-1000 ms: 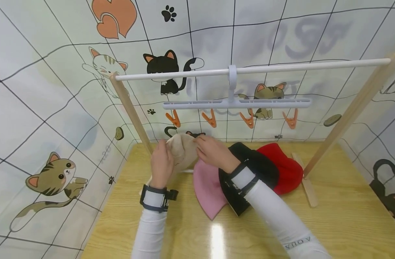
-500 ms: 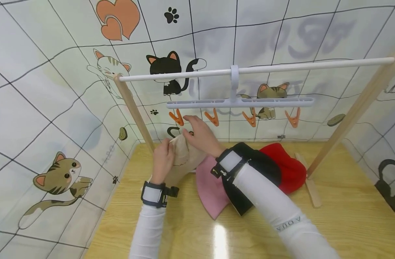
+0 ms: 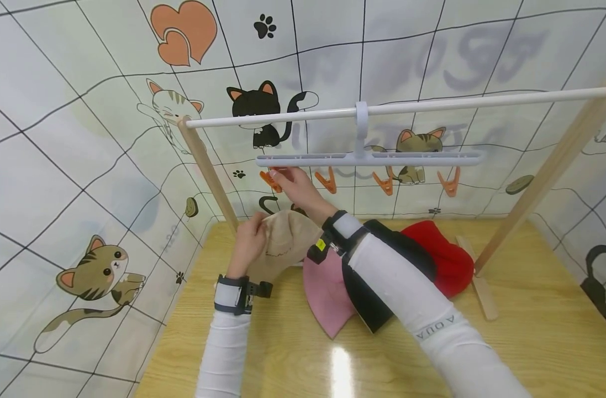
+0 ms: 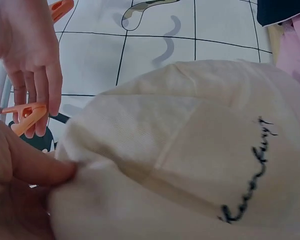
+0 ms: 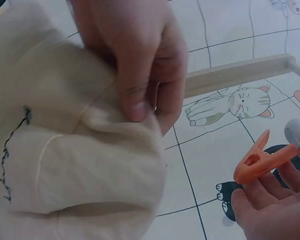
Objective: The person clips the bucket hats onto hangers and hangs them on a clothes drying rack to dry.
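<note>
Beige hat [image 3: 289, 235] beside pink hat [image 3: 327, 293]

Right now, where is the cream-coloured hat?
In the head view, the cream hat is a little left of centre, gripped at its edge by the left hand, beside the pink hat and below the leftmost orange clip.

Held beige hat [image 3: 286, 236] in left grip [image 3: 248, 243]; had right grip [image 3: 303, 190] at leftmost orange clip [image 3: 267, 179] under hanger [image 3: 327, 161], pink hat [image 3: 327, 293] on table [image 3: 283, 348].
</note>
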The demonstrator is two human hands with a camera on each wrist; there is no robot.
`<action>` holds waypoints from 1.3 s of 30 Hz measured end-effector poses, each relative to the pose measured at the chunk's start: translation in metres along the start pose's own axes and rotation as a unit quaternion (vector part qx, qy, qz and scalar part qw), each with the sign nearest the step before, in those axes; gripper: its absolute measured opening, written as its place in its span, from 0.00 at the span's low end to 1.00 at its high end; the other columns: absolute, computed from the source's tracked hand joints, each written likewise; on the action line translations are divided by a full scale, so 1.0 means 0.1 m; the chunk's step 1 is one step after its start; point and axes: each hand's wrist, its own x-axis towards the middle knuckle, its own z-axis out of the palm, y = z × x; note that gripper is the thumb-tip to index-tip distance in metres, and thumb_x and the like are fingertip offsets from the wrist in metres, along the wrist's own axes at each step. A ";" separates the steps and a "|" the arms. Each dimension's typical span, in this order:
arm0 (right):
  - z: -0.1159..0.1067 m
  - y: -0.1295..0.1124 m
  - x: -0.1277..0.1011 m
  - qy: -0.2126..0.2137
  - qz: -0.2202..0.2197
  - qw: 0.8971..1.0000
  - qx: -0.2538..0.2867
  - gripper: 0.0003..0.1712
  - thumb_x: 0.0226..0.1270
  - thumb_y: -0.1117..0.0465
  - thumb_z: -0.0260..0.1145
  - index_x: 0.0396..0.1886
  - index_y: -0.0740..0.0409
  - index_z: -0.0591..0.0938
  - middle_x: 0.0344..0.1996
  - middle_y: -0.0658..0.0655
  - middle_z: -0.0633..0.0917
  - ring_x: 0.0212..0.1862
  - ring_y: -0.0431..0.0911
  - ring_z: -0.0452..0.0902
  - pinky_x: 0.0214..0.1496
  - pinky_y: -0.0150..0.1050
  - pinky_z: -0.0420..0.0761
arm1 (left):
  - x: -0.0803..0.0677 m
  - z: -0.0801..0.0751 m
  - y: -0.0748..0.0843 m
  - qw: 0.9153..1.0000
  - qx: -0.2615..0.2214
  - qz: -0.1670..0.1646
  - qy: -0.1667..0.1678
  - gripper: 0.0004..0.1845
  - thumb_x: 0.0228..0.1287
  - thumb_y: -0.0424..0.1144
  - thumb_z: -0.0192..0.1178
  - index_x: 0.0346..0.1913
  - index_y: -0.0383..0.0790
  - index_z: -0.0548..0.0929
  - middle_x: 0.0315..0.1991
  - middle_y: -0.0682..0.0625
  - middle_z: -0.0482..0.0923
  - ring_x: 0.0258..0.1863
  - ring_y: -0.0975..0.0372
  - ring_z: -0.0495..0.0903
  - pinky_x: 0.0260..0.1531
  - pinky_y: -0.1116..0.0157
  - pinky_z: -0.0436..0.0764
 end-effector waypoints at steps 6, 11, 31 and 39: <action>0.04 -0.05 0.05 0.020 0.019 0.999 0.034 0.20 0.76 0.62 0.53 0.65 0.59 0.71 0.55 0.59 0.77 0.60 0.47 0.72 0.55 0.39 0.71 | 0.03 -0.02 0.03 1.000 0.005 0.021 0.003 0.13 0.57 0.18 0.47 0.38 0.28 0.81 0.31 0.37 0.81 0.25 0.48 0.75 0.29 0.51 0.75; 0.06 -0.03 0.05 0.011 0.030 0.995 0.094 0.18 0.75 0.66 0.53 0.61 0.64 0.72 0.52 0.61 0.77 0.56 0.48 0.75 0.54 0.39 0.74 | 0.07 -0.04 0.07 1.000 0.006 0.017 -0.015 0.14 0.56 0.18 0.47 0.38 0.26 0.82 0.33 0.36 0.82 0.32 0.46 0.79 0.35 0.49 0.76; 0.06 0.05 0.09 -0.090 0.042 0.962 0.256 0.23 0.75 0.74 0.45 0.67 0.74 0.64 0.55 0.65 0.74 0.52 0.46 0.70 0.63 0.41 0.68 | 0.20 -0.18 0.22 0.998 -0.009 -0.055 0.042 0.14 0.59 0.19 0.47 0.42 0.25 0.82 0.35 0.34 0.81 0.32 0.45 0.78 0.33 0.51 0.75; 0.08 0.07 0.14 -0.090 0.045 0.956 0.276 0.22 0.74 0.75 0.44 0.65 0.76 0.64 0.49 0.57 0.75 0.51 0.45 0.69 0.63 0.40 0.68 | 0.23 -0.18 0.22 0.995 -0.021 -0.078 0.052 0.15 0.61 0.20 0.46 0.43 0.25 0.82 0.30 0.35 0.80 0.23 0.50 0.73 0.24 0.60 0.68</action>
